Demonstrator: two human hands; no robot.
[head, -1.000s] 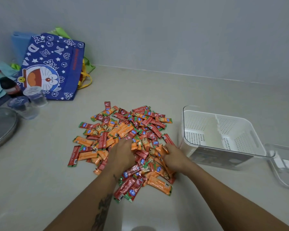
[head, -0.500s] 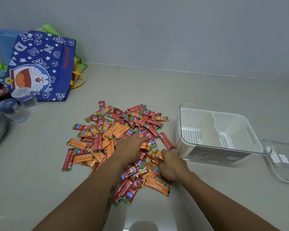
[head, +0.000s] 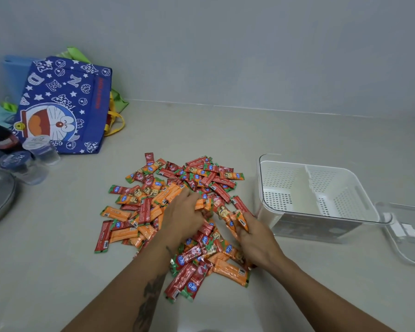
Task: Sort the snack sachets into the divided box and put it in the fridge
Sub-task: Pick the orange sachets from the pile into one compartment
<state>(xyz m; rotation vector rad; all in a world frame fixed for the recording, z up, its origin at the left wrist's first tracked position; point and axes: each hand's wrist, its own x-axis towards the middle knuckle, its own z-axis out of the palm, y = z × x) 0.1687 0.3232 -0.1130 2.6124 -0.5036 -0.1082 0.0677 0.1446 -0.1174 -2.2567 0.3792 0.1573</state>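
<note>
Snack sachets [head: 168,202], slim foil sticks in red and orange, lie heaped in a loose pile on the pale beige counter [head: 58,271], straight in front of the person. Both bare hands are down in the heap. The left hand [head: 185,216] rests palm-down on the middle of the pile, its fingers bent into the sachets; whether they grasp any I cannot tell. The right hand [head: 254,238] pinches a few orange sachets, their ends sticking up past its fingers.

Just right of the pile stands the divided box [head: 359,204], a clear plastic tub with a white perforated insert split into two compartments. A clear lid [head: 407,248] lies flat beside it at the right edge.

At the back left a blue cartoon-print bag [head: 65,104] leans against the wall, with two sealed clear cups [head: 34,156] before it.
</note>
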